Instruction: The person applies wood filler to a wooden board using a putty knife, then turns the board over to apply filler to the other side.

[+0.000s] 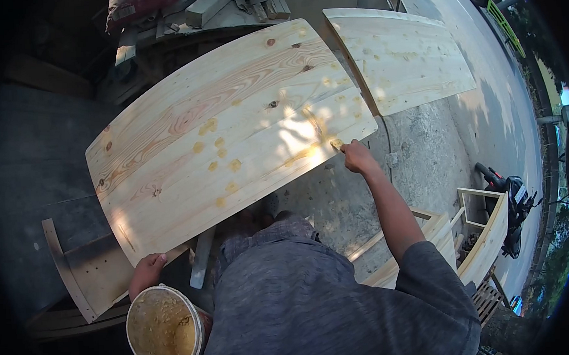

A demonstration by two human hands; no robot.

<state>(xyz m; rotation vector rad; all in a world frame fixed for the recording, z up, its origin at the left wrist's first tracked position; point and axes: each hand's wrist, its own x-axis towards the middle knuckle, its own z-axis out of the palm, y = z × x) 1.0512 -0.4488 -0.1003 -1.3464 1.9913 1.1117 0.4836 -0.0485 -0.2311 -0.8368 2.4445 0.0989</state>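
A large pale wooden panel [187,137] lies in front of me, dotted with yellowish filler patches, knots and sunlit spots. My right hand [360,156] is closed around a putty knife [337,144], its blade smeared with yellow filler and at the panel's near right edge; the grip hides most of the tool. My left hand [149,270] is closed at the near left corner of the panel, and what its curled fingers hold is hidden. Just below that hand, a white-rimmed bucket [167,328] with yellow filler inside sits against my left side; its support cannot be seen.
A second patched panel [406,58] lies beyond the first, to the right. Wooden frames [484,238] and a parked motorbike [515,199] are at right. Timber offcuts [210,6] are piled at the back. A curved wooden piece [79,275] stands at left.
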